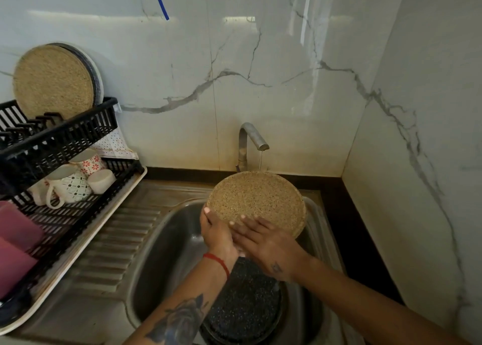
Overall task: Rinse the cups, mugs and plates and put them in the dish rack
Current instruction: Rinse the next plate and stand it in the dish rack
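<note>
Speckled tan plate, matt and grainy, almost cork-like. Same rough finish on the second tan plate up in the black plastic dish rack. Dull brushed steel sink, ridged drainboard, matt metal tap. Glossy marble-look wall, grey veins. Glazed patterned mugs. Dark speckled plate, wet sheen.

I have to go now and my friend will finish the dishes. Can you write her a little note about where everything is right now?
Left hand grips the tan speckled plate by its near edge; right hand lies flat on it. The plate is tilted over the sink, with the tap running onto its far edge.
Done: one tan plate stands in the top of the dish rack, and mugs lie on the lower tier.
Left: finish rinsing this plate and rack it, then the dark speckled plate in the sink.
</note>
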Action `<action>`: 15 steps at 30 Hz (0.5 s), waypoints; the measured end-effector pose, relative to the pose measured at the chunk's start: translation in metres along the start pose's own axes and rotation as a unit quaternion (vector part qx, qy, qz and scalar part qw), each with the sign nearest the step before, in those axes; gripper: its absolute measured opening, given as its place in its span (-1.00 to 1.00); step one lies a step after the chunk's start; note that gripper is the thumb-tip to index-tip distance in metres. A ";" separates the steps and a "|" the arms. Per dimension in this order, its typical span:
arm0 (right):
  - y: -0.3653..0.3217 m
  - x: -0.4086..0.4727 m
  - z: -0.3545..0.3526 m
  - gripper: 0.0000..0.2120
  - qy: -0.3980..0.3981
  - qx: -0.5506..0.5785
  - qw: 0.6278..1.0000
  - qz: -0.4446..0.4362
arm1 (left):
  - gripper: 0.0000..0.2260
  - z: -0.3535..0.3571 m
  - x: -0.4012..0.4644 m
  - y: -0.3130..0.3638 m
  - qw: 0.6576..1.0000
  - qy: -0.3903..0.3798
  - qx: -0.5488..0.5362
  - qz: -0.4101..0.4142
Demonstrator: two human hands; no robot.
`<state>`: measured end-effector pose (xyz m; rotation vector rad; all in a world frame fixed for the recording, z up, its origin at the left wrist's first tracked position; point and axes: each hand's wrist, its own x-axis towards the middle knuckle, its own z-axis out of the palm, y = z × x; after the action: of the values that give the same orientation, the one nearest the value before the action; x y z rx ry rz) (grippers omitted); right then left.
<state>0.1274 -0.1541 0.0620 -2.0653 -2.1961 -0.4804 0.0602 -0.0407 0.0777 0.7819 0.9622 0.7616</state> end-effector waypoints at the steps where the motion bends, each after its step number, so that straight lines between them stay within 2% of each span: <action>1: 0.007 -0.008 -0.003 -0.40 0.024 -0.003 0.999 -0.024 | -0.63 -0.003 0.006 0.006 1.000 -0.012 0.027 0.000; 4: 0.029 -0.034 -0.013 -0.61 0.072 -0.016 0.996 -0.039 | -0.61 -0.012 0.029 0.027 0.996 -0.052 0.068 -0.019; 7: 0.019 -0.018 -0.012 -0.63 0.119 -0.053 0.991 0.014 | -0.61 -0.001 0.010 0.019 1.000 0.006 0.014 0.006; 9: 0.002 0.005 -0.007 -0.63 0.129 -0.035 0.990 0.044 | -0.65 0.013 -0.015 0.001 0.998 0.030 -0.047 0.035; 11: 0.001 0.011 -0.008 -0.58 0.119 0.005 0.993 0.025 | -0.65 0.016 -0.022 -0.002 0.996 0.020 -0.078 0.030; 13: 0.017 -0.004 -0.010 -0.49 0.077 0.035 0.996 -0.006 | -0.62 0.007 -0.010 0.005 0.998 -0.008 -0.059 0.014; 15: 0.037 -0.020 -0.012 -0.45 0.040 0.011 0.999 0.015 | -0.62 -0.004 0.003 0.009 0.999 -0.030 -0.026 0.005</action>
<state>0.1635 -0.1752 0.0745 -2.0283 -2.1129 -0.5248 0.0560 -0.0324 0.0825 0.7605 0.8812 0.7645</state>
